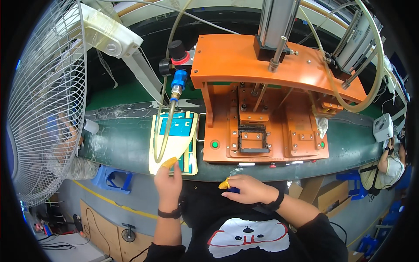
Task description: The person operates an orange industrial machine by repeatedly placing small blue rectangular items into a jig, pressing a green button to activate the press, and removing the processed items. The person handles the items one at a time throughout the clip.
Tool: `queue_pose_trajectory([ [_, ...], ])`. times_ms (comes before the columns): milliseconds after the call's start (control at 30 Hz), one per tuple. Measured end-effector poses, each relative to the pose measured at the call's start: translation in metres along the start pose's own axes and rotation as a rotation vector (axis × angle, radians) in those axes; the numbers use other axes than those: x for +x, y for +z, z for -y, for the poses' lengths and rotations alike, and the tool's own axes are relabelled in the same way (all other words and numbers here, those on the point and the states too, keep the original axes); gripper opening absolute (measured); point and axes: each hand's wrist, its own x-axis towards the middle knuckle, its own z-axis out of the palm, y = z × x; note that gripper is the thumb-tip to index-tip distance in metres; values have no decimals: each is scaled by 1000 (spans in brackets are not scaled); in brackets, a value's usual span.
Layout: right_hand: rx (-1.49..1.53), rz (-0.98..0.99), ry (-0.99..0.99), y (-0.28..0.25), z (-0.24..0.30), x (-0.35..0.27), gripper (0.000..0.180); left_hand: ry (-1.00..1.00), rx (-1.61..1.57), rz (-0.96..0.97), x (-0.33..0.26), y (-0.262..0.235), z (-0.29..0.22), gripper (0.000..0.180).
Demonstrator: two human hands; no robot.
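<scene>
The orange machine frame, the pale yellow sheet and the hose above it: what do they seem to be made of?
Orange machine frame: probably painted metal, semi-gloss; its thick plates are evenly coloured and bolted.
Pale yellow sheet: perhaps paper or thin card, matt; it looks thin, without shine.
Hose: likely plastic, smooth; it looks translucent and bends tightly.

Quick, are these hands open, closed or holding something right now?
Left hand: at the lower part of the cream sheet; grip unclear.
Right hand: partly curled at a small dark blue thing; can't tell if held.
</scene>
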Motion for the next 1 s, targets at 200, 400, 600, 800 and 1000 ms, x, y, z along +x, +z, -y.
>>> queue_pose_trajectory([
  [200, 759, 49, 235, 41, -11, 48, 42, 161, 47, 104, -18, -41, -33, 14],
  [400, 1154, -48, 413, 75, -15, 81, 32, 250, -17, 320, -75, -35, -48, 17],
  [600, 843, -155, 236, 74, -9, 64, 23, 169, -187, 289, -81, -27, -34, 64],
  [800, 147, -264, -47, 31, 28, 37, 21, 215, -152, 149, -51, -9, -56, 46],
  [1000, 5, -220, -61, -3, 40, 7, 19, 339, -203, 147, -47, 3, -67, 29],
])
